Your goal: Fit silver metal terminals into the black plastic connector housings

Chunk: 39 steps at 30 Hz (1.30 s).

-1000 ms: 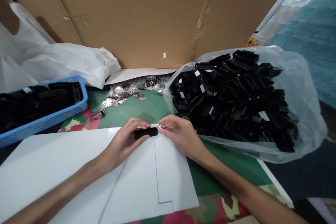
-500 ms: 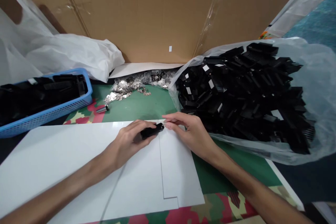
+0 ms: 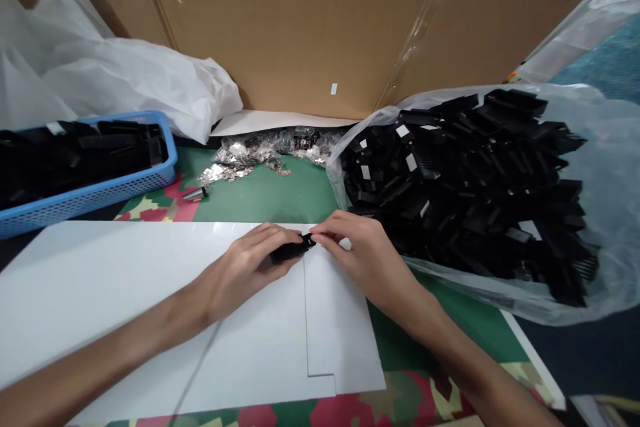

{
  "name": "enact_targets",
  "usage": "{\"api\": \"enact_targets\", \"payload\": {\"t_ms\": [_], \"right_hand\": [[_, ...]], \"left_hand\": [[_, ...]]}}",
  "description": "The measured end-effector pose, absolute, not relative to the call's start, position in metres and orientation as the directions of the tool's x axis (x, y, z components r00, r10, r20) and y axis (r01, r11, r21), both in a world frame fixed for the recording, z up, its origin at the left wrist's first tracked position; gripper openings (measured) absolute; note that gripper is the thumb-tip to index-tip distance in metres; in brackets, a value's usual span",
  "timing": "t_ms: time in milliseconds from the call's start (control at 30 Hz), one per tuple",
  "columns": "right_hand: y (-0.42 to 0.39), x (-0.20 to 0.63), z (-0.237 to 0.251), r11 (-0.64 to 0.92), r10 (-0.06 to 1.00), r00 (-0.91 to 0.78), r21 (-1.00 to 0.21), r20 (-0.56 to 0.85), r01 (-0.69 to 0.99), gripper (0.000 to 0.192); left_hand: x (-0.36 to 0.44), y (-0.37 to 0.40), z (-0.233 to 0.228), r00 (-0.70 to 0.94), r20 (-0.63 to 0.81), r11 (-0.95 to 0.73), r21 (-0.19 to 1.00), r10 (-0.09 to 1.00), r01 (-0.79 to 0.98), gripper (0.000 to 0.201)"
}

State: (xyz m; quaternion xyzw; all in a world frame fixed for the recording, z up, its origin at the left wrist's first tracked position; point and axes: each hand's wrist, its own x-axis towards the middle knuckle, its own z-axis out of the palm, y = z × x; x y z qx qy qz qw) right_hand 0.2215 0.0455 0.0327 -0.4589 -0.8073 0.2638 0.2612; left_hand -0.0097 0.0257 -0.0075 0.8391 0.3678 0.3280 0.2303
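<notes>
My left hand (image 3: 245, 267) grips a small black plastic part (image 3: 291, 250) just above the white sheet (image 3: 150, 307). My right hand (image 3: 363, 253) meets it from the right, fingertips pinched at the part's right end; whatever lies between those fingers is hidden. A clear bag full of the same black plastic parts (image 3: 475, 180) lies right of my right hand. A heap of small shiny metal pieces (image 3: 260, 150) lies on the green mat beyond my hands.
A blue basket (image 3: 95, 193) with black parts stands at the left. White plastic bags (image 3: 135, 80) and a brown cardboard wall (image 3: 300, 20) close the back. A small metal piece (image 3: 196, 194) lies alone on the mat. Teal floor (image 3: 600, 60) at far right.
The shiny metal piece seen between my hands a second ago no longer shows. My right fingers have closed in on the black part's end. The view has shifted slightly.
</notes>
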Motion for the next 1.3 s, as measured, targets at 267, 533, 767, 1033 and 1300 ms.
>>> {"api": "enact_targets", "payload": {"t_ms": [267,533,767,1033,1300], "right_hand": [[0.047,0.223,0.033,0.441,0.873,-0.444,-0.718,0.203,0.539,0.015],[0.046,0.224,0.033,0.442,0.878,-0.433,-0.697,0.205,0.565,0.015],[0.045,0.222,0.029,0.467,0.855,-0.492,-0.662,0.166,0.587,0.018],[0.052,0.238,0.024,0.387,0.782,-0.620,-0.827,0.061,0.407,0.043],[0.055,0.234,0.012,0.311,0.800,-0.591,-0.912,0.101,0.266,0.043]], "left_hand": [[-0.009,0.025,-0.009,0.500,0.372,-0.607,0.634,0.782,0.479,0.026],[-0.011,0.026,-0.011,0.508,0.348,-0.596,0.641,0.788,0.484,0.027],[-0.011,0.026,-0.013,0.507,0.367,-0.611,0.624,0.780,0.487,0.027],[-0.011,0.025,-0.009,0.542,0.326,-0.606,0.628,0.774,0.488,0.033],[-0.009,0.021,-0.006,0.558,0.289,-0.588,0.650,0.777,0.481,0.038]]}}
